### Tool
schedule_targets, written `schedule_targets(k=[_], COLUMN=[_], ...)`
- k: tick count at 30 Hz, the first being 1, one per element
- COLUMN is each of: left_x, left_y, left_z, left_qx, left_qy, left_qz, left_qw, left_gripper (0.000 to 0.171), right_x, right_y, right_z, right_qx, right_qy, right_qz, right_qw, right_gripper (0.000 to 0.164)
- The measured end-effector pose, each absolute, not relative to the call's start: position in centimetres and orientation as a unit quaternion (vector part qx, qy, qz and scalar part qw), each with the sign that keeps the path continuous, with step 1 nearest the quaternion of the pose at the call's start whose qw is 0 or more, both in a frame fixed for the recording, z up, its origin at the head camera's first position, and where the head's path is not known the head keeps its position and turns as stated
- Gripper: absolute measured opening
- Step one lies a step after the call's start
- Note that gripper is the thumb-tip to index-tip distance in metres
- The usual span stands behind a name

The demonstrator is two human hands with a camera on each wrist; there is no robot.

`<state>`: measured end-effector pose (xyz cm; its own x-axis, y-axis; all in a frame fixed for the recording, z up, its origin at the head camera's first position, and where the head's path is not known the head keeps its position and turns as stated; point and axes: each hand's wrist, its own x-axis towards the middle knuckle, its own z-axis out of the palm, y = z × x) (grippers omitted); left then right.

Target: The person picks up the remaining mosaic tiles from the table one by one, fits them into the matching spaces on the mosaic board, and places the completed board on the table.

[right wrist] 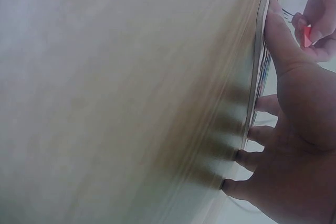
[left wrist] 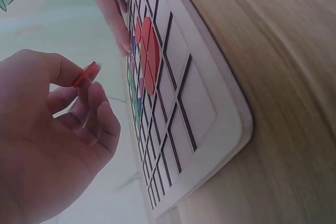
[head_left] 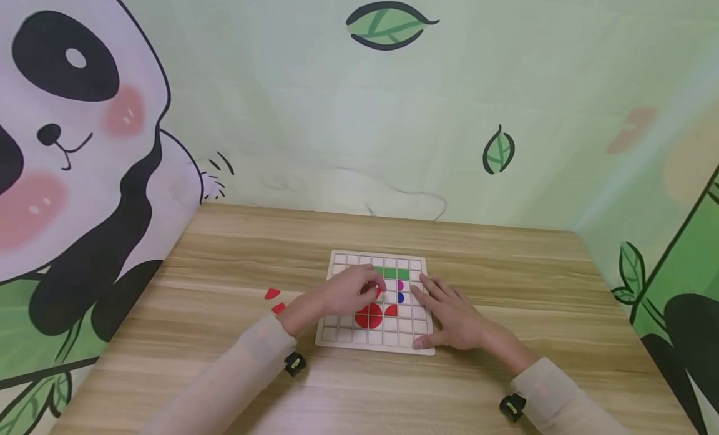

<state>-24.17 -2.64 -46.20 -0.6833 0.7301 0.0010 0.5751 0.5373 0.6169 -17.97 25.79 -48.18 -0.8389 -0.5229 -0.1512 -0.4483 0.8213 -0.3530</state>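
A white grid board lies on the wooden table. Over its middle, my left hand pinches a small red piece between thumb and index finger, the other fingers loosely curled. My right hand rests along the board's right side with fingers spread, the thumb on the near right corner area. In the grid sit a red circle made of quarter pieces, a single red piece to its right, a green strip near the top, and purple and blue half-rounds.
Two loose red pieces, one farther and one nearer, lie on the table left of the board, beside my left forearm. The wooden table meets a printed backdrop at its back and sides.
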Motion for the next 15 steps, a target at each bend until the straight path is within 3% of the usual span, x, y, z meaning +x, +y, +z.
schedule_targets(k=[15], left_x=[-24.04], left_y=[-2.47], left_z=[-46.51], left_qx=[0.364], left_qy=[0.859], left_qz=[0.328], left_qw=[0.147], left_gripper=[0.023], right_x=[-17.97], right_y=[25.86], right_z=[-48.24], right_qx=[-0.260], right_qy=[0.945], right_qz=[-0.156], right_qw=[0.120], right_gripper=[0.110])
